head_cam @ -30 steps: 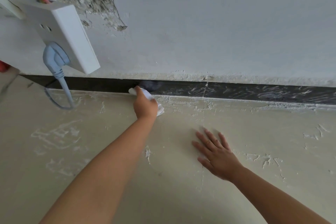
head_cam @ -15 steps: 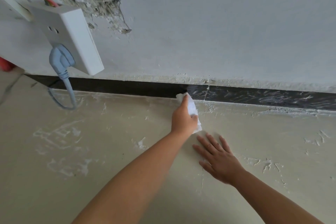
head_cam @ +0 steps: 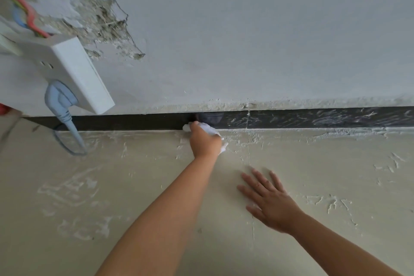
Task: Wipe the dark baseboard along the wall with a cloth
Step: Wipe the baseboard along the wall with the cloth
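A: White cloth point(head_cam: 209, 130) bunched in left hand point(head_cam: 205, 142), fingers clenched round it, pressed to baseboard point(head_cam: 134, 121) at floor point(head_cam: 134, 186) level.

B: Right hand point(head_cam: 272, 203)?

A: Flat on floor, fingers spread, gripping nothing; likely a brace. Board left of cloth looks clean; right stretch streaked with plaster, unwiped.

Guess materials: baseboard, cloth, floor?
Baseboard: likely dark glossy tile or stone; vertical joint, smooth sheen, white smears on the right part.
Cloth in left hand: soft white fabric or paper; crumpled.
Floor: matte beige, hard, plaster-splattered; material unclear.
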`<move>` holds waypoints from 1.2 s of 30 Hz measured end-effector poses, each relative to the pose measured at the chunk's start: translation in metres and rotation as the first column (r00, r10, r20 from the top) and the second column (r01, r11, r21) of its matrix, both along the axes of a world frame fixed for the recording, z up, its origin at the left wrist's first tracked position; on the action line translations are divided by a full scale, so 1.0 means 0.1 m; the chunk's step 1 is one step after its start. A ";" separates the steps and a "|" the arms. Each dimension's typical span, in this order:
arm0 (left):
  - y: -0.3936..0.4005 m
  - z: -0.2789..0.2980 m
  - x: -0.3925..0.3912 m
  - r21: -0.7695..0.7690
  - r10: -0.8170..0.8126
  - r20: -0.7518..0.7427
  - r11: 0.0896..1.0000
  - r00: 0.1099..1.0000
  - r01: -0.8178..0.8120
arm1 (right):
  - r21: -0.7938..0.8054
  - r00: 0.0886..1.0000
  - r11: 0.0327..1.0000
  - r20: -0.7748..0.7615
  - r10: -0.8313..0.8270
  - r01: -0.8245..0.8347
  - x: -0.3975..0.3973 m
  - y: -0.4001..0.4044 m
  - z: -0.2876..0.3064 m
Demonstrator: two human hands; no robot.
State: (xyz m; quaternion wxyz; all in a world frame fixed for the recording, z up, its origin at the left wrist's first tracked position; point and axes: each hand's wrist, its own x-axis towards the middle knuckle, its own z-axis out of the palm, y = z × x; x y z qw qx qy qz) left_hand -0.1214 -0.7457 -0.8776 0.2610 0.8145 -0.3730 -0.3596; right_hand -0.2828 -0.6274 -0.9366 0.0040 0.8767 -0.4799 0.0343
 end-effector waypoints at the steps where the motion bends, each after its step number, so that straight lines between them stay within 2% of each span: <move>1: 0.01 -0.01 -0.04 0.009 -0.035 -0.012 0.999 0.999 0.035 | 0.005 1.000 1.000 -0.001 -0.001 0.001 0.00 0.00 0.00; 4: 0.08 -0.03 -0.13 0.006 -0.188 -0.022 0.982 0.982 0.188 | 0.005 1.000 1.000 0.002 0.002 -0.002 0.00 0.00 0.00; 9: 0.31 0.01 -0.21 -0.112 -0.421 0.019 0.901 0.907 0.420 | -0.004 0.999 0.999 -0.008 0.034 -0.034 -0.03 -0.03 -0.02; 11: 0.39 0.02 -0.13 -0.135 -0.358 0.037 0.923 0.933 0.360 | -0.012 0.999 0.999 -0.011 0.049 -0.049 -0.04 -0.06 -0.02; 14: 0.36 0.05 0.09 -0.143 -0.132 0.036 0.980 0.991 0.136 | -0.006 0.998 0.998 -0.019 0.058 -0.058 -0.05 -0.08 -0.03; 16: 0.28 0.06 0.19 -0.142 -0.077 0.040 0.986 0.996 0.082 | -0.010 0.998 0.998 -0.027 0.056 -0.056 -0.04 -0.07 -0.05; 22: 0.20 0.11 -0.13 -0.139 -0.208 0.063 0.967 0.976 0.215 | 0.011 0.999 0.999 -0.011 0.031 -0.031 -0.01 -0.06 -0.03; 27: 0.24 0.15 -0.46 -0.138 -0.335 0.019 0.932 0.942 0.334 | 0.013 0.998 0.999 0.032 0.047 -0.047 -0.03 -0.05 -0.05; 31: 0.36 0.18 -0.35 -0.190 -0.534 0.091 0.819 0.840 0.541 | -0.047 0.998 0.997 0.024 0.064 -0.063 -0.05 -0.09 -0.06; 33: 0.41 0.17 -0.16 -0.224 -0.471 0.106 0.847 0.876 0.482 | -0.072 0.996 0.994 0.015 0.085 -0.083 -0.07 -0.12 -0.05; 36: 0.43 0.17 0.20 -0.258 -0.126 0.058 0.956 0.990 0.137 | -0.066 0.992 0.990 0.015 0.123 -0.122 -0.07 -0.13 -0.06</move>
